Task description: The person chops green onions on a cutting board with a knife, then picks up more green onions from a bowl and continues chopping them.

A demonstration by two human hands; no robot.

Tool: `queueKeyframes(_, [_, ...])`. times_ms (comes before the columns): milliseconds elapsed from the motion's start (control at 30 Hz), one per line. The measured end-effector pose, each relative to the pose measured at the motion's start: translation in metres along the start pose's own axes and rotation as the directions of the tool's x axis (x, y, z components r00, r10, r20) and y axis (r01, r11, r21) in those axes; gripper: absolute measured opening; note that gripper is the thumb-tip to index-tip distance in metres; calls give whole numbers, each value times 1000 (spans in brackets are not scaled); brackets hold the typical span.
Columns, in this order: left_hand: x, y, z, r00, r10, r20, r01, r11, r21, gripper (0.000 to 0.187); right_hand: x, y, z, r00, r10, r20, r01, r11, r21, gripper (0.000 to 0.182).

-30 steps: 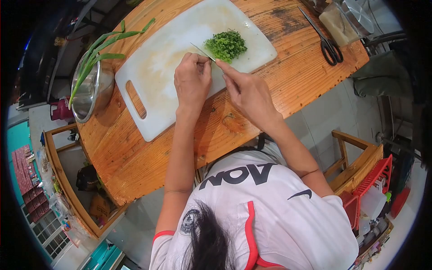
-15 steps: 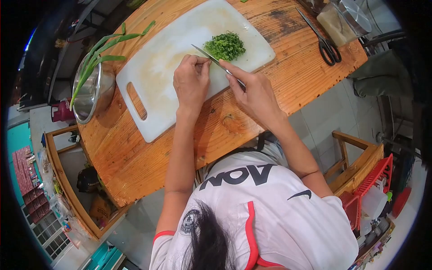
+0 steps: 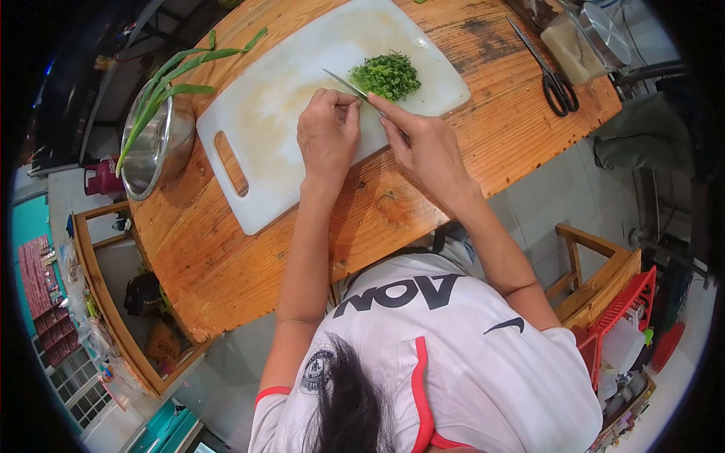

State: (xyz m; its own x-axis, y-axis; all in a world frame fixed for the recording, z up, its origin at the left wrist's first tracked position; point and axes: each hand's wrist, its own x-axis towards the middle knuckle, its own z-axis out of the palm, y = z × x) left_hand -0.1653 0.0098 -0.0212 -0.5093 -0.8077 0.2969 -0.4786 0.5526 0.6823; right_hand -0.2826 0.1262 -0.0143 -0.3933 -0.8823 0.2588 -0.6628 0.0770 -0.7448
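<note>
Knife (image 3: pixel 347 85), blade turned: edge-on a second earlier, then showing more of its flat.
Held above the white cutting board (image 3: pixel 264 113), right hand (image 3: pixel 432 151) closed around the handle; left hand (image 3: pixel 328 140) beside the blade, fingertips bunched, whatever they pinched too hidden to tell. Around it: chopped greens (image 3: pixel 387 75), one heap, just beyond the blade, unshifted on the board; steel bowl (image 3: pixel 177 143), far left, long green stalks (image 3: pixel 189 88) draped across its rim; black-handled scissors (image 3: pixel 535 55) and a container (image 3: pixel 574 49), right end of wooden table (image 3: pixel 498 136). Long axis diagonal, tip pointing leftward, away from the person.
</note>
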Motion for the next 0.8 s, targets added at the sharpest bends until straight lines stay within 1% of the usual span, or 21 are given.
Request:
queueKeyframes(100, [0, 2, -1, 1000, -30, 4, 30, 1000, -4, 7, -5, -2, -8, 1000, 22, -15, -22, 999, 29, 38])
queueKeyframes(200, [0, 0, 1, 999, 30, -16, -29, 999, 19, 7, -7, -11, -16, 997, 66, 38, -67, 997, 26, 38])
queueKeyframes(400, [1, 3, 1, 1000, 5, -2, -5, 999, 40, 7, -8, -6, -2, 1000, -31, -4, 30, 999, -34, 37])
queueKeyframes(500, [1, 0, 3, 999, 53, -12, -52, 996, 79, 8, -4, -4, 5, 999, -30, -15, 29, 998, -47, 37])
queueKeyframes(600, [0, 2, 2, 1000, 21, -20, -20, 999, 34, 8, -5, -2, 0, 1000, 15, -24, -15, 1000, 21, 36])
queueKeyframes(700, [-1, 3, 2, 1000, 12, -19, -11, 999, 41, 7, -10, -5, -11, 997, 81, 8, -81, 997, 7, 35])
queueKeyframes(800, [0, 0, 2, 999, 50, -14, -49, 997, 53, 7, -11, -9, -16, 995, 92, 46, -92, 996, 5, 36])
